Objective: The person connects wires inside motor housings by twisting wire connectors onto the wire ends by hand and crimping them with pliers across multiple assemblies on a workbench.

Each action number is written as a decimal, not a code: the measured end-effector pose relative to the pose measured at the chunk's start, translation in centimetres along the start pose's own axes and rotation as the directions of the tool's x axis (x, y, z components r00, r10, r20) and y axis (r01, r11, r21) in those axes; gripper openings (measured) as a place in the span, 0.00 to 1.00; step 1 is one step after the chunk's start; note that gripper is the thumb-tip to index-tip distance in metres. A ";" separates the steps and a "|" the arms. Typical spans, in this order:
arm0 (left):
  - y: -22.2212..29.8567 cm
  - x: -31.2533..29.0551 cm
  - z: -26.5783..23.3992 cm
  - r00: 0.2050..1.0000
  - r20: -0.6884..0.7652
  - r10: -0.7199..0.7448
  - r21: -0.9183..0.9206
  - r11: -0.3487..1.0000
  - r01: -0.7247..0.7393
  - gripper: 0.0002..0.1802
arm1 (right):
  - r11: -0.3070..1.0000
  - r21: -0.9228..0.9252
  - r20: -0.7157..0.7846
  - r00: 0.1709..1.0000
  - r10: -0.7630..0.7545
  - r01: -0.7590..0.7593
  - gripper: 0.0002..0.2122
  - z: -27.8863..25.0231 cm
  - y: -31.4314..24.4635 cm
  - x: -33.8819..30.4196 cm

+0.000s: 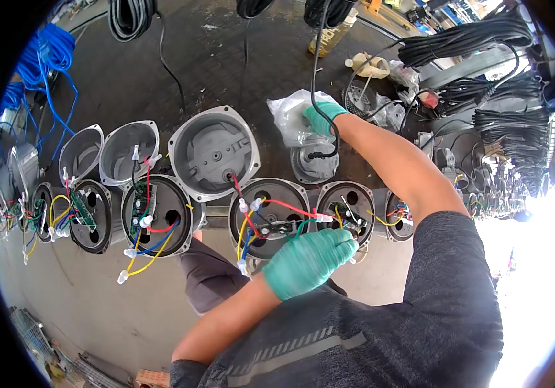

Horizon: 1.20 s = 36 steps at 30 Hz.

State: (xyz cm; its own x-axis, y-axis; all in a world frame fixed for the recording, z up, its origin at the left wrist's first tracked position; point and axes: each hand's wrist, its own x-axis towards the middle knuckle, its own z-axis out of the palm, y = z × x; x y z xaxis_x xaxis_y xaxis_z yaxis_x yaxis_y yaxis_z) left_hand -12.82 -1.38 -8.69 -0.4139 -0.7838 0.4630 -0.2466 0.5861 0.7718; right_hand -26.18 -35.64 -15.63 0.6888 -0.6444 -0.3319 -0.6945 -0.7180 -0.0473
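My right hand (324,119), in a green glove, reaches to a clear plastic bag (288,116) on the dark bench; its fingers are hidden by the bag. My left hand (310,260), gloved the same, is closed near the bench's front edge, fingers together; whatever they hold, if anything, is hidden. Just beyond it are a round grey motor housing (239,208) with red, yellow, blue and green wires, and another with a green circuit board (353,221). White wire connectors (323,218) sit on the wires. Below the bag lies a grey cover (315,166) with a black cable.
An open grey housing (216,155) stands at centre, with more open covers (130,152) and wired housings (155,223) leftward. Coiled black cables (465,40) lie far right, blue cable coils (55,48) far left. A bottle (333,35) stands at the back.
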 end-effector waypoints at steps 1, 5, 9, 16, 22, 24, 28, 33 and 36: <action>-0.1 0.0 0.0 1.000 -0.006 -0.005 0.001 1.000 0.005 0.14 | 0.997 -0.064 0.032 0.998 -0.050 0.052 0.11 0.0 0.2 0.3; -0.1 0.2 -0.1 1.000 -0.007 0.027 0.016 1.000 -0.027 0.14 | 0.845 0.473 0.034 0.964 0.263 -0.248 0.12 0.7 0.5 0.8; 0.0 0.3 -0.3 0.999 0.016 0.031 0.032 0.999 -0.031 0.15 | 0.998 0.040 0.035 0.999 -0.039 0.037 0.12 -0.9 0.9 -1.1; 0.5 0.6 -0.3 0.997 -0.078 0.027 0.065 0.998 -0.022 0.16 | 0.997 0.047 -0.020 0.998 0.054 -0.053 0.15 -11.4 -1.9 -9.9; 1.1 1.7 -0.5 0.996 -0.088 -0.026 0.073 0.997 0.032 0.14 | 0.686 0.727 -0.295 0.916 0.271 0.031 0.09 -16.7 -7.3 -25.9; 0.3 0.9 -0.2 0.987 -0.159 -0.024 0.083 0.996 0.038 0.16 | 0.541 0.839 -0.269 0.910 0.317 0.059 0.07 -16.2 -10.7 -30.1; 1.2 1.9 -0.1 0.989 -0.141 -0.054 0.058 0.996 0.062 0.15 | 0.242 0.946 -0.303 0.848 0.435 0.214 0.08 -10.4 -14.4 -36.8; 1.6 1.3 -0.3 0.986 -0.137 -0.090 0.102 0.989 0.105 0.15 | 0.135 0.933 -0.352 0.764 0.541 0.334 0.09 -2.9 -18.0 -36.9; 1.7 1.2 -0.1 0.983 -0.166 -0.080 0.126 0.987 0.102 0.15 | 0.358 0.891 -0.447 0.676 0.586 0.279 0.10 -1.5 -19.1 -35.9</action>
State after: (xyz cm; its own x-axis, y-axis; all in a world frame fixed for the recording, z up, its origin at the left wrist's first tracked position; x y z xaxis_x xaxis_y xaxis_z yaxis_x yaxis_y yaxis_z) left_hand -13.62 -1.35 -6.77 -0.2414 -0.8516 0.4654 -0.3956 0.5242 0.7541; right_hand -37.26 0.81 -1.38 0.1514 -0.9739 0.1694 -0.2411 -0.2025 -0.9491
